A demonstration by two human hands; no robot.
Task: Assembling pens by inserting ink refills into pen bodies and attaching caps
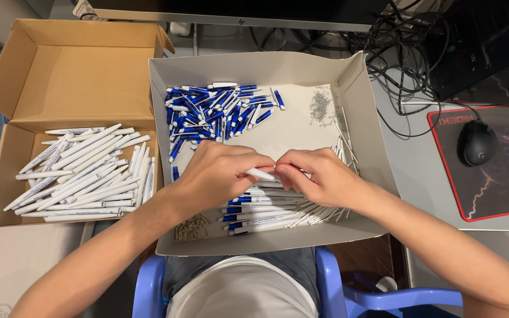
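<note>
The left hand [216,174] and the right hand [319,175] meet over the middle of a shallow grey tray [357,94] that rests on the person's lap, above a blue chair [331,282]. Both hands are closed on one white pen barrel [261,174], which lies nearly level between them: the left fingers pinch its left part, and the right fingertips close on its right end, so the two hands almost touch. Just under the hands lies a row of pens [260,212] with blue clips, beside white barrels that fan out toward the tray's right wall. Blue caps [213,112] are heaped in the tray's far left corner, a small cluster of springs [320,106] sits in the far right, and thin refills [344,138] lie along the right side. A little pile of tan tips [192,227] sits in the near left corner. To the left, apart from the tray, an open cardboard box [72,76] holds a stack of white pens [83,174]. To the right, a black mouse [476,143] rests on a red-edged pad [502,194].
</note>
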